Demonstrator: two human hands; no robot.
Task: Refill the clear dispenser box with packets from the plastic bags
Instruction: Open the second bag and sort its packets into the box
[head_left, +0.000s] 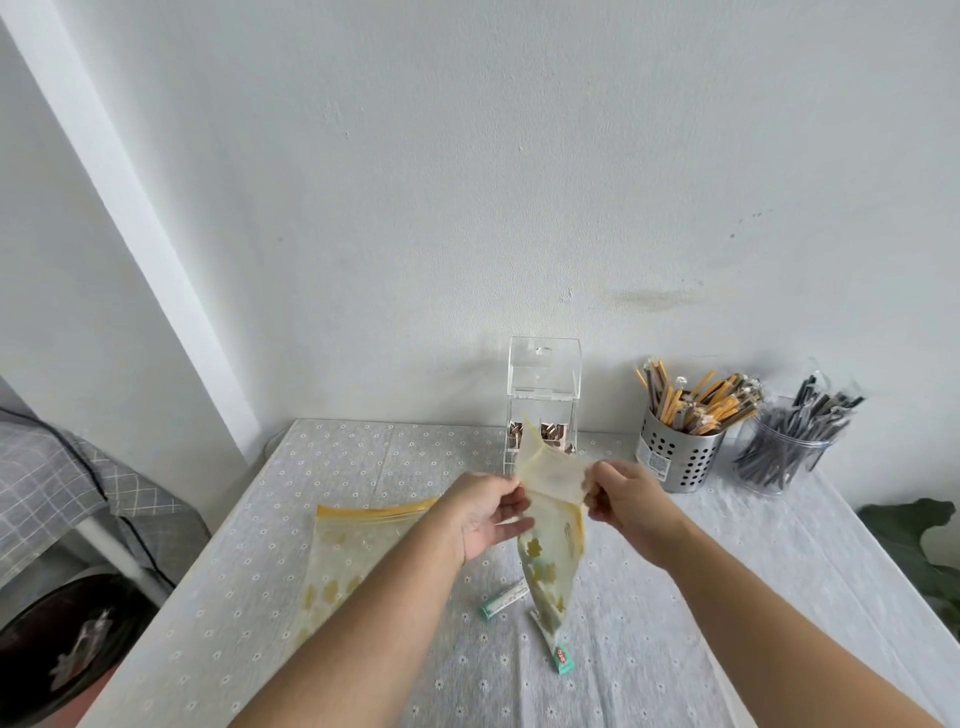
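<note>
A person's left hand (488, 512) and right hand (631, 499) are holding a translucent zip bag (550, 545), printed with yellow shapes, above the daisy-print surface (675, 623). The fingers of each hand are pinching one side of the bag's mouth and keeping it spread. The bag is hanging with its lower tip near the surface, where a teal-ended stick packet (560, 653) is showing just below it; whether that packet is lying inside the bag or behind it cannot be told. Another teal-ended packet (501, 604) is lying just beside it to the left. A second bag (353, 551) with a yellow zip strip is lying flat at left, its right part hidden by the left forearm. The clear dispenser box (543, 384) is standing at the far edge against the wall, its base partly covered by the held bag's raised flap, with brown packets (551, 432) showing low inside. To its right, a perforated metal cup (675, 462) and a clear jar (779, 462) are holding wrapped sticks too small to identify. A leaf (914, 540) is being cut off by the right edge.
</note>
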